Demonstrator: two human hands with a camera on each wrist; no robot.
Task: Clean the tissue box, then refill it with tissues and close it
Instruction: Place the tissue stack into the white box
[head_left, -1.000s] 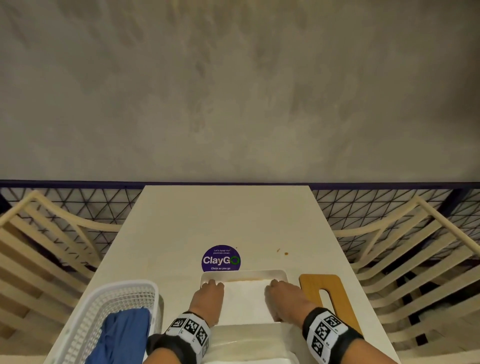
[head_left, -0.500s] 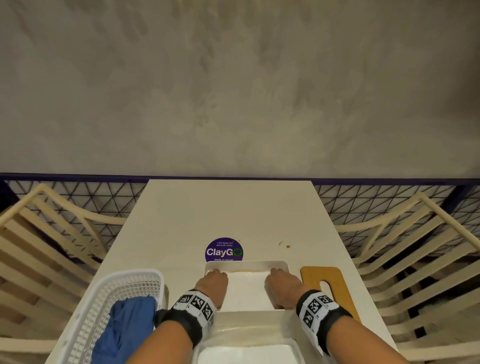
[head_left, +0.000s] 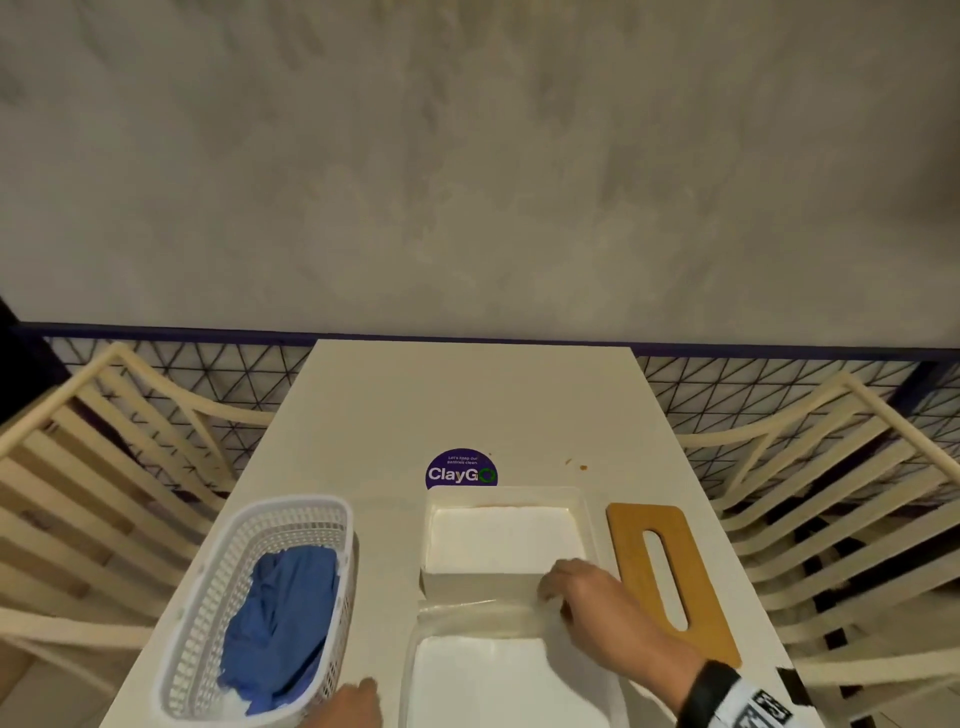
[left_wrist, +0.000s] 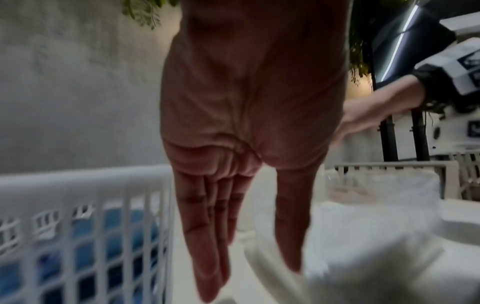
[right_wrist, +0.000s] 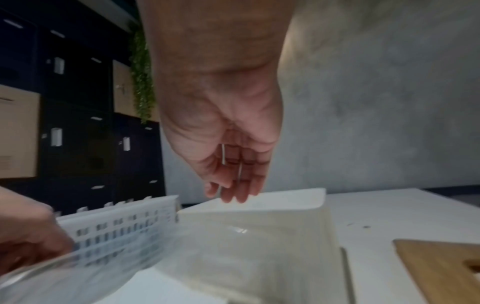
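The white tissue box (head_left: 588, 512) stands open in the middle of the table with a flat stack of white tissues (head_left: 501, 538) inside. Its wooden lid (head_left: 670, 577), which has a slot, lies flat to the right. A clear plastic tissue pack (head_left: 498, 680) lies in front of the box. My right hand (head_left: 553, 587) hovers with relaxed fingers at the box's near right corner (right_wrist: 259, 222) and holds nothing. My left hand (head_left: 353, 701) is flat with straight fingers (left_wrist: 207, 257), between the basket and the pack.
A white lattice basket (head_left: 208, 597) with a blue cloth (head_left: 283, 618) stands at the near left. A purple round sticker (head_left: 461, 470) and small brown crumbs (head_left: 576, 465) lie beyond the box. Slatted chairs (head_left: 831, 493) flank the table on both sides.
Both hands were pressing down on the tissues in the box. The left hand has pulled back to the near left beside the basket; the right has drawn back to the box's near rim.
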